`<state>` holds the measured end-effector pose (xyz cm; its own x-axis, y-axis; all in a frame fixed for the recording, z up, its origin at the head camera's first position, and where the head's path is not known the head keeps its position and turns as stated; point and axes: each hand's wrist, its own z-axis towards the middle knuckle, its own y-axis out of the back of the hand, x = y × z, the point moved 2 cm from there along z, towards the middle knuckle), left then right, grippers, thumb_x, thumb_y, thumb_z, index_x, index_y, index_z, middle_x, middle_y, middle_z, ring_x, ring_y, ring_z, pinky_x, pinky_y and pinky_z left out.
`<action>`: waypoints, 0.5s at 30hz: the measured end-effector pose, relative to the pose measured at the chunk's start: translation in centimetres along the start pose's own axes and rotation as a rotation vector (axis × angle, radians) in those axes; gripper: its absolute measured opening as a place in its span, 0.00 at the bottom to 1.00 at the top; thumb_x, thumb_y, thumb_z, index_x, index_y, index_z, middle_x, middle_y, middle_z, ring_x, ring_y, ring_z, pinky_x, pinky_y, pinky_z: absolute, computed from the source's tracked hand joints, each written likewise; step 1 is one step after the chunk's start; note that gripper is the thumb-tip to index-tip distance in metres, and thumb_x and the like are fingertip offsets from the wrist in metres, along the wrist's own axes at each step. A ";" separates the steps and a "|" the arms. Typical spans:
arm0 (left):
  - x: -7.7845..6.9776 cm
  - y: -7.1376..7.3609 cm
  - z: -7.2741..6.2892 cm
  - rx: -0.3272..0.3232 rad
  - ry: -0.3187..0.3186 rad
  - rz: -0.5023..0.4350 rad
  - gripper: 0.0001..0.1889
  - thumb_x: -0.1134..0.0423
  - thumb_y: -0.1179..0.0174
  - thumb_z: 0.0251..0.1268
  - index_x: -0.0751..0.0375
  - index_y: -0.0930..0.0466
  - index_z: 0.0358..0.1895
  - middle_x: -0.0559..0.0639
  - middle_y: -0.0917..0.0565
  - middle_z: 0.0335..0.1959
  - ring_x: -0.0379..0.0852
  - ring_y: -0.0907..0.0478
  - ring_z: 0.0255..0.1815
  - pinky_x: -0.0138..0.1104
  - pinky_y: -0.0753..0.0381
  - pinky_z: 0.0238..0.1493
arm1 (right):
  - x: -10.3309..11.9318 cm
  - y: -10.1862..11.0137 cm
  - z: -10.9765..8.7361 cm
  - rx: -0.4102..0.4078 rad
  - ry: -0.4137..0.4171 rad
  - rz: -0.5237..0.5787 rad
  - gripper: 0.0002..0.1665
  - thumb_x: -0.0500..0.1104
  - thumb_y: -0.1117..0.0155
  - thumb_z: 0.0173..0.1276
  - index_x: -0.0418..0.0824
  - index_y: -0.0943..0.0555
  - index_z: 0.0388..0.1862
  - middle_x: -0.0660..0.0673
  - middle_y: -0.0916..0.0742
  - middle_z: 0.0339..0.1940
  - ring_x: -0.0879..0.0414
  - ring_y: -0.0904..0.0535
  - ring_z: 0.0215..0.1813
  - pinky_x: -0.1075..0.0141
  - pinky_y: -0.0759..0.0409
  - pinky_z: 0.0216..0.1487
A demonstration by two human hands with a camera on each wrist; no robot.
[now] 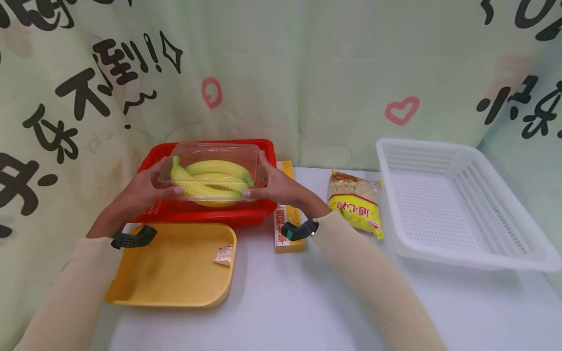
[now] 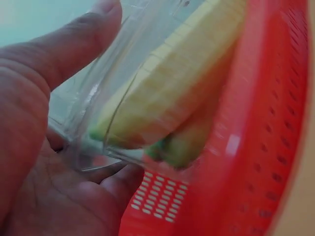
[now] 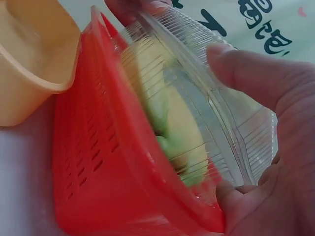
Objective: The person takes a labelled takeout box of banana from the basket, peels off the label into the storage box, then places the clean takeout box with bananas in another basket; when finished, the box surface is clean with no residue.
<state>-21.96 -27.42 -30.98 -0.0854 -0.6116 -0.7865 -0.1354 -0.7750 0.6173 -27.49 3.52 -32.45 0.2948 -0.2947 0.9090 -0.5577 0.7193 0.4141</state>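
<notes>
Both hands grip a clear plastic clamshell box [image 1: 215, 151] by its two ends, low over the red basket [image 1: 153, 210]. Several yellow bananas [image 1: 219, 168] with greenish tips show through its walls. My left hand [image 1: 147, 190] has its thumb along the near edge of the box, fingers around the left end. On the opposite end, my right hand [image 1: 283, 186] holds the same way, thumb at the front corner. In the left wrist view, the box [image 2: 118, 118] tilts against the red basket's rim [image 2: 246, 147]. The right wrist view shows the ridged lid [image 3: 197, 29] and the right thumb on it.
A yellow tray [image 1: 175, 268] with a paper label [image 1: 224, 255] stands in front of the red basket. To the right lie a yellow box [image 1: 290, 243], partly under the right wrist, and a yellow bag [image 1: 356, 202]. A large white basket [image 1: 461, 204] stands at far right.
</notes>
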 end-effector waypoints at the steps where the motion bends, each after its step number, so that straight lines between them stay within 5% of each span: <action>1: 0.2 -0.1 0.1 0.006 0.012 0.010 0.53 0.50 0.34 0.63 0.50 0.65 0.79 0.61 0.51 0.78 0.66 0.35 0.66 0.45 0.25 0.55 | -0.1 -0.1 0.0 0.000 -0.018 -0.018 0.68 0.50 0.27 0.59 0.50 0.68 0.80 0.47 0.46 0.79 0.51 0.44 0.73 0.57 0.22 0.57; 4: 0.8 -0.1 0.3 0.005 0.034 0.025 0.54 0.47 0.34 0.61 0.48 0.65 0.79 0.61 0.51 0.78 0.66 0.35 0.66 0.48 0.26 0.56 | 0.1 -0.2 0.4 -0.011 -0.058 -0.073 0.69 0.52 0.26 0.57 0.50 0.67 0.80 0.49 0.49 0.80 0.52 0.47 0.74 0.57 0.22 0.57; 9: 1.7 0.0 0.6 -0.009 0.037 0.033 0.54 0.45 0.34 0.60 0.48 0.65 0.79 0.61 0.49 0.77 0.66 0.37 0.67 0.50 0.25 0.55 | 0.9 -0.8 1.2 0.005 -0.071 -0.044 0.63 0.46 0.24 0.55 0.47 0.58 0.78 0.42 0.34 0.70 0.50 0.38 0.68 0.60 0.19 0.52; 15: 2.1 -0.5 0.8 0.022 0.058 0.057 0.57 0.46 0.31 0.58 0.50 0.66 0.79 0.65 0.47 0.76 0.68 0.38 0.67 0.53 0.26 0.56 | 1.1 -1.4 1.7 -0.006 -0.161 -0.024 0.59 0.39 0.24 0.54 0.43 0.53 0.75 0.40 0.30 0.64 0.47 0.34 0.64 0.63 0.18 0.49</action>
<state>-22.85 -28.20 -32.95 -0.0359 -0.6634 -0.7474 -0.1532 -0.7354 0.6601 -27.71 1.08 -31.96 0.1800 -0.4082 0.8950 -0.5471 0.7146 0.4360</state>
